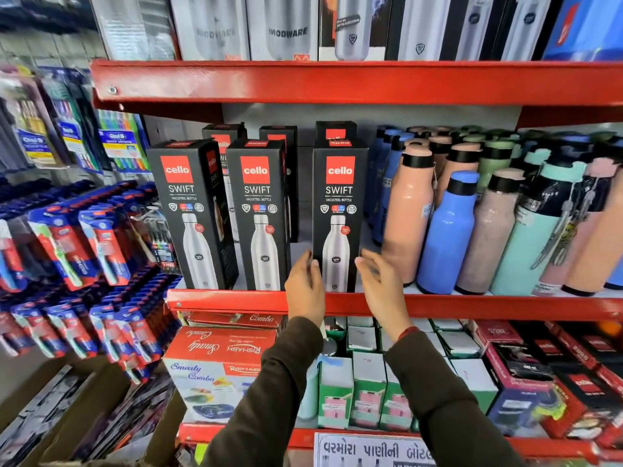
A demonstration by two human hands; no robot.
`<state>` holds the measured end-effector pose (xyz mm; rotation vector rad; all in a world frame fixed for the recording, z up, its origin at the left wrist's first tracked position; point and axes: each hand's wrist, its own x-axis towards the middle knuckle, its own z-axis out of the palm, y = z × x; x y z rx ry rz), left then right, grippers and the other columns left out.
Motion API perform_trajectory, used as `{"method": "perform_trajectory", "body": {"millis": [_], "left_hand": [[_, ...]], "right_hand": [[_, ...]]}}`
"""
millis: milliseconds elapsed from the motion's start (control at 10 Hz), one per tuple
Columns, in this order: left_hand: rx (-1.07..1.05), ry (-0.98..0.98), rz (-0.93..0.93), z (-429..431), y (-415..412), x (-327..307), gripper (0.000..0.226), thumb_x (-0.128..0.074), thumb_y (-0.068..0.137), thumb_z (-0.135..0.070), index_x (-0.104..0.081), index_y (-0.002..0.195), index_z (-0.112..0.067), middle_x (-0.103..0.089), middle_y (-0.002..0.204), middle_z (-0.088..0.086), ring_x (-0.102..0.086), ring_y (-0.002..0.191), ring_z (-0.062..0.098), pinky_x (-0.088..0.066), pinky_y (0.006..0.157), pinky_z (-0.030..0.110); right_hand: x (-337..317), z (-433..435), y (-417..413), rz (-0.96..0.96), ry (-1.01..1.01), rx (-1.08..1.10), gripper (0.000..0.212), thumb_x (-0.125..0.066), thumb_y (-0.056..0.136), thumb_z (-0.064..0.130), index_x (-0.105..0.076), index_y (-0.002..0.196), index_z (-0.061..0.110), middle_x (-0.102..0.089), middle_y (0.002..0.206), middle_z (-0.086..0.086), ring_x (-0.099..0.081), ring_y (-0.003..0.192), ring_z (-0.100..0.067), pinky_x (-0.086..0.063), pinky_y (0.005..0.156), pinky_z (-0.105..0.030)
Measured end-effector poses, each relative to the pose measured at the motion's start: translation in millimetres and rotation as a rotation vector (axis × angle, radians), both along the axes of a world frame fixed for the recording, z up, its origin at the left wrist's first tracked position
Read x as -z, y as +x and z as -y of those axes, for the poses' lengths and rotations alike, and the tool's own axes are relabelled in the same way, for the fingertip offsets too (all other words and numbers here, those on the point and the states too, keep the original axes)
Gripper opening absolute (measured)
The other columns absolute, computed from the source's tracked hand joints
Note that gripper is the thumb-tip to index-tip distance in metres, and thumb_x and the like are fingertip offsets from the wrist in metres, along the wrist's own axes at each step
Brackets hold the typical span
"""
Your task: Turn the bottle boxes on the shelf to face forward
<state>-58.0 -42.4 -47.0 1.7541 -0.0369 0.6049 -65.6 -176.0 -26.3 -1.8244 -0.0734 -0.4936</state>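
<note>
A person's left hand [305,288] and right hand [382,288], fingers apart, are flanking the rightmost Cello Swift bottle box [338,214] at the red shelf [236,299] front; squaring it calls for gentle, even side pressure.

Three black bottle boxes [261,214] stand upright, fronts forward, along the red shelf [229,299] edge.
</note>
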Motion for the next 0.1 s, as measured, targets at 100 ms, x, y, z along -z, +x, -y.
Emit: {"method": "perform_trajectory", "body": {"millis": [100], "left_hand": [[-0.008,0.022,0.227,1.9,-12.4,-14.9,0.043,-0.042,0.104,-0.021,-0.041,0.146,-0.018,-0.046,0.146,0.001,-0.041,0.136,0.003,-0.027,0.109,0.006]], "right_hand": [[-37.1,13.1,-24.1,0.200,0.137,0.013,0.034,-0.054,0.100,0.020,-0.056,0.133,0.016,-0.060,0.137,-0.003,-0.057,0.118,-0.005,-0.045,0.104,-0.023]]}}
